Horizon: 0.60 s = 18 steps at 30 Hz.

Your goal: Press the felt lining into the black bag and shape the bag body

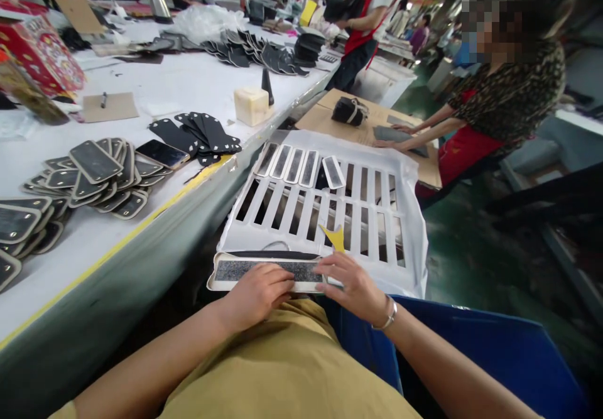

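Workshop floor [471, 249] shows green and dim in the head view, with people along crowded work surfaces behind. A long white tabletop [164, 92] runs up the left side, a yellow strip [108, 255] marking its near right edge. Toward its near left corner lie heaped rounded dark panels [97, 161] with pale rims; a phone [162, 153] rests beside them, and near the right edge are fanned black cut pieces [207, 131]. Farther along that edge stand a cream block [251, 106] and a black cone [267, 86].

To the right of the tabletop is a white slotted rack [419, 252]. Four narrow pale-rimmed strips [294, 166] line up from its far left corner, with a tilted strip [333, 172] just right of them. A yellow forked piece [335, 238] lies nearer the middle of the near edge. Along that edge sits a long speckled dark panel [235, 271] with a pale border.

The left hand [261, 287] rests on this panel, fingers bent and close together. The right hand [353, 284] touches its right end, thumb apart from the fingers; whether either grips cannot be told. Beyond the rack, a co-worker's hands [393, 145] touch a grey sheet [390, 134] on cardboard [313, 116].
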Motion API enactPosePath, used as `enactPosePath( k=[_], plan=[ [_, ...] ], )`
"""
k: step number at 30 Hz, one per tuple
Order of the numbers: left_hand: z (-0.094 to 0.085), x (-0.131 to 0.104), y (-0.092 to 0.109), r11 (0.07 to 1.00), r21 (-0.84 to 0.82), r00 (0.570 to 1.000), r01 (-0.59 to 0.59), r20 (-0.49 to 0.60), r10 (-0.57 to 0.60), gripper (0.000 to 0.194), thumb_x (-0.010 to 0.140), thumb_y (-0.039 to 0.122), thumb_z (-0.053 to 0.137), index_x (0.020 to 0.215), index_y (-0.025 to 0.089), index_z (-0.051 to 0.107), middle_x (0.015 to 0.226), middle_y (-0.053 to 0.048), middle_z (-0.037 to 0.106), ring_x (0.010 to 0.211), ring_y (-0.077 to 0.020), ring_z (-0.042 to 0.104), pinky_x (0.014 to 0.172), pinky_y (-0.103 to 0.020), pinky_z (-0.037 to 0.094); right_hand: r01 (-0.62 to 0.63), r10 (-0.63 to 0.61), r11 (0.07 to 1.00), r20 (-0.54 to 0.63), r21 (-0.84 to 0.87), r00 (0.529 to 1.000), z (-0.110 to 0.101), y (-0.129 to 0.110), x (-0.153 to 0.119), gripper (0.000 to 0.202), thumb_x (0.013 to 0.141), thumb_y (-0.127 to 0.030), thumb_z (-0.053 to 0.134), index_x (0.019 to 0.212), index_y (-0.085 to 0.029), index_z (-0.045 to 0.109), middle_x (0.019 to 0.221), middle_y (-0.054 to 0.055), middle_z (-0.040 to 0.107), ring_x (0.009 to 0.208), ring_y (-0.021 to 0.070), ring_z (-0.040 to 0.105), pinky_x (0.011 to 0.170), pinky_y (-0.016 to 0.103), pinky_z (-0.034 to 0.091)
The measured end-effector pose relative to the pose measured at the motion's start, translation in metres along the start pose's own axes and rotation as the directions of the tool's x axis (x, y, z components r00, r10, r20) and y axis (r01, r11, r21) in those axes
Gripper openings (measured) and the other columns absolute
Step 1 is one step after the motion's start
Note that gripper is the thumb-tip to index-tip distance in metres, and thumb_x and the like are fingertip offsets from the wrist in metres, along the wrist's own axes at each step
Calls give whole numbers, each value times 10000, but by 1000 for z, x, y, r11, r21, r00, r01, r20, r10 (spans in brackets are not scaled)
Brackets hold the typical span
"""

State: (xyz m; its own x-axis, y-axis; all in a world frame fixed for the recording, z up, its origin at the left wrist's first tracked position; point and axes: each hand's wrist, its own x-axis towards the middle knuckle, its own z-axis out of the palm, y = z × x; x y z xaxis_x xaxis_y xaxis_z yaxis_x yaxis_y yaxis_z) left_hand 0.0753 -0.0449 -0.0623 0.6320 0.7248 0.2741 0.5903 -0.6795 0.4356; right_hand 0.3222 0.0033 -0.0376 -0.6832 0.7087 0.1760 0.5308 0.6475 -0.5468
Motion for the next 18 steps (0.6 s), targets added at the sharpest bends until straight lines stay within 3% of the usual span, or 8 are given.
enactPosePath(
  k=[5, 13, 18],
  plan=[
    [16, 5, 14, 999, -3, 999, 35, -33, -35, 202, 906, 209, 459, 987, 183, 641, 1013, -41, 679, 939, -184, 573, 805, -340, 439, -12, -17, 973, -125, -231, 992, 25, -10, -37, 133, 858, -266, 554, 855, -226, 681, 838, 37, 618, 784, 155, 490, 738, 323, 363],
    [30, 4, 24, 988, 78, 987, 135, -102, -126, 186, 894, 207, 488, 971, 186, 656, 1000, -42, 683, 973, -189, 564, 812, -355, 432, -12, -40, 945, -152, -326, 988, 37, -7, -42, 136, 854, -194, 540, 758, -212, 634, 800, 11, 598, 762, 149, 448, 692, 316, 301],
    [31, 10, 25, 978, 44, 974, 205, -105, -199, 205, 899, 211, 467, 905, 188, 670, 957, -53, 682, 916, -188, 563, 795, -361, 428, -44, -18, 946, -187, -320, 982, 41, -8, -43, 143, 858, -192, 524, 758, -201, 625, 804, 25, 593, 784, 156, 452, 706, 326, 301]
  ],
)
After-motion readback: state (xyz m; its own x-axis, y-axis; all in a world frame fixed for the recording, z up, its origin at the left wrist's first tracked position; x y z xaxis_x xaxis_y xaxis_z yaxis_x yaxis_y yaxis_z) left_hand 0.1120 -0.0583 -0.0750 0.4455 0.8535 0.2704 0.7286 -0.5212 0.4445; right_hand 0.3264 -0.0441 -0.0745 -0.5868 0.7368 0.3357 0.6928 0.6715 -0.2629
